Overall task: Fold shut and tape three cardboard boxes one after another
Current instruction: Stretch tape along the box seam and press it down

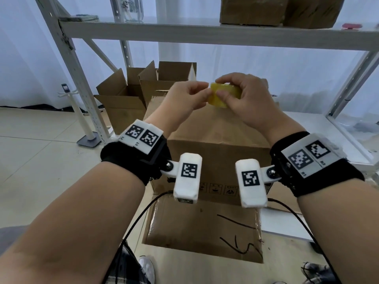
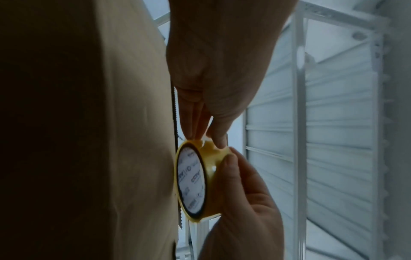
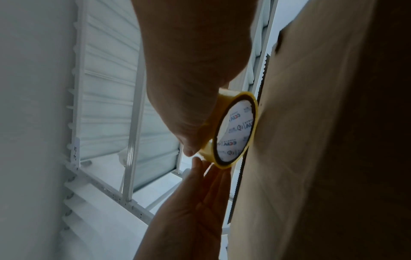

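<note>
Both hands hold a yellow tape roll (image 1: pixel 225 93) in the air over a brown cardboard box (image 1: pixel 215 136). My right hand (image 1: pixel 246 97) grips the roll around its outer band, fingers curled over the top. My left hand (image 1: pixel 184 95) pinches the crinkled tape at the roll's left edge. In the left wrist view, the left fingertips (image 2: pixel 191 135) meet the roll (image 2: pixel 193 181) and the right hand (image 2: pixel 244 202) cups it. The right wrist view shows the roll (image 3: pixel 235 130) beside the box wall (image 3: pixel 311 140). The box's near flap (image 1: pixel 201 228) hangs open toward me.
Two open cardboard boxes (image 1: pixel 123 99) (image 1: pixel 170 74) stand on the floor behind, under a grey metal rack (image 1: pixel 205 35). More boxes (image 1: pixel 276 11) sit on its shelf. A white stand (image 1: pixel 86 128) is at the left, and black cables (image 1: pixel 139 222) hang from my wrists.
</note>
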The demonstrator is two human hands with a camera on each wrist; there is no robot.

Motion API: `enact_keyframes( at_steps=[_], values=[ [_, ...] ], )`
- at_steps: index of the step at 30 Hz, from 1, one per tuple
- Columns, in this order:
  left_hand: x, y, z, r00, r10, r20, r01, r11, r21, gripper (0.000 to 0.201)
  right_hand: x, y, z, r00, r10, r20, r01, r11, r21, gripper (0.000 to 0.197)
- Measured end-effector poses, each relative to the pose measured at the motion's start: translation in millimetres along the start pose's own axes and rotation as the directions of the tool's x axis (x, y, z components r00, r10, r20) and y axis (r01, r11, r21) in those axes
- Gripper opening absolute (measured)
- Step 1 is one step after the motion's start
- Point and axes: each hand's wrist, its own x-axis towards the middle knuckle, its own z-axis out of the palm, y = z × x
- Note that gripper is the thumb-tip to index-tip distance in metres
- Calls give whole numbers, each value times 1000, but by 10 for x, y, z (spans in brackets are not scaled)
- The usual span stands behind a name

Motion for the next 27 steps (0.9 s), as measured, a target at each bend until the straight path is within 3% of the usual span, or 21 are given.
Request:
enact_keyframes(
  at_steps=[5, 10, 15, 19, 24, 27],
  values=[
    [9, -70, 46, 991, 55, -125, -56, 998, -10, 15, -2, -10, 76, 1000, -5, -14, 4, 999, -48, 30],
    [29, -98, 49, 983, 90, -160, -86, 996, 33, 9, -12, 7, 70, 1000, -7, -17, 7, 999, -54, 29],
    [51, -85, 71, 970, 194, -145, -154, 956, 249, 6, -11, -26, 27, 999, -33, -36, 30, 997, -77, 30],
    [65, -32, 53, 956, 261, -133, -208, 924, 321, 6, -15, -51, -25, 997, -71, -17, 69, 993, -92, 32],
    [64, 31, 31, 950, 297, -95, -254, 913, 320, 4, -2, -89, -76, 995, -102, 8, 102, 982, -157, 35],
    [39, 46, 61, 960, 277, -48, -254, 927, 277, 5, 29, -74, -72, 998, -59, -8, 57, 983, -176, 34]
  ],
)
